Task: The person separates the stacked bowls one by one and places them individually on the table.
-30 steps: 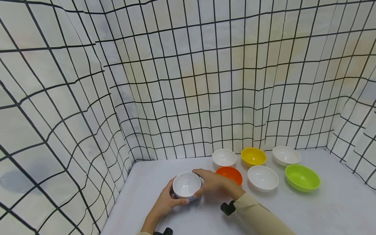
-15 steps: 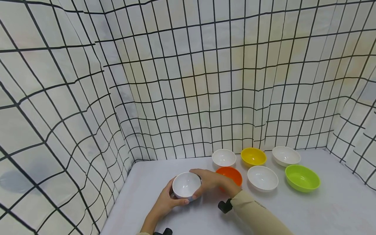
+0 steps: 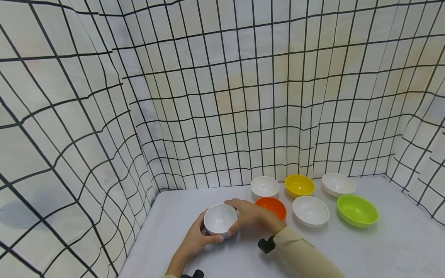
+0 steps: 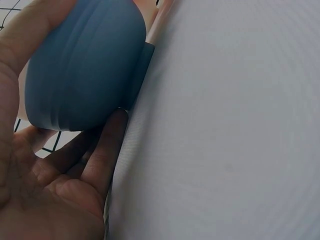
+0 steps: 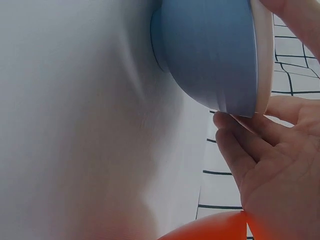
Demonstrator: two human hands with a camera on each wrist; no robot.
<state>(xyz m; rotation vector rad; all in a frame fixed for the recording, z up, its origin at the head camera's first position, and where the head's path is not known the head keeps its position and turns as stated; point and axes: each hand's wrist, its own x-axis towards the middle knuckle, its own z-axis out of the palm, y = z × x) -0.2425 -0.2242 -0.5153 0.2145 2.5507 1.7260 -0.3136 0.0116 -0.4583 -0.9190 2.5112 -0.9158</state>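
Observation:
A white bowl (image 3: 221, 219) sits inside a blue bowl (image 4: 90, 65), its pale rim showing above the blue edge. The blue bowl's foot stands on the white tabletop. From the left, my left hand (image 3: 195, 236) grips the pair, its thumb along the near side and its fingers bent under the far side. On the opposite side my right hand (image 3: 247, 215) holds them, thumb near the front and fingers round the back. In the right wrist view its fingertips (image 5: 220, 120) meet the rim. An orange bowl (image 3: 278, 206) lies just behind the right wrist, partly covered by it.
Right of the hands stand a small white bowl (image 3: 265, 187), a yellow bowl (image 3: 299, 185), two more white bowls, front (image 3: 310, 211) and back (image 3: 338, 184), and a green bowl (image 3: 358, 211). A black-gridded white cloth (image 3: 222, 116) walls the white table (image 3: 167, 216).
My right hand and forearm have shifted slightly left along the bowls. The nested bowls, my left hand and the other bowls have stayed almost where they were.

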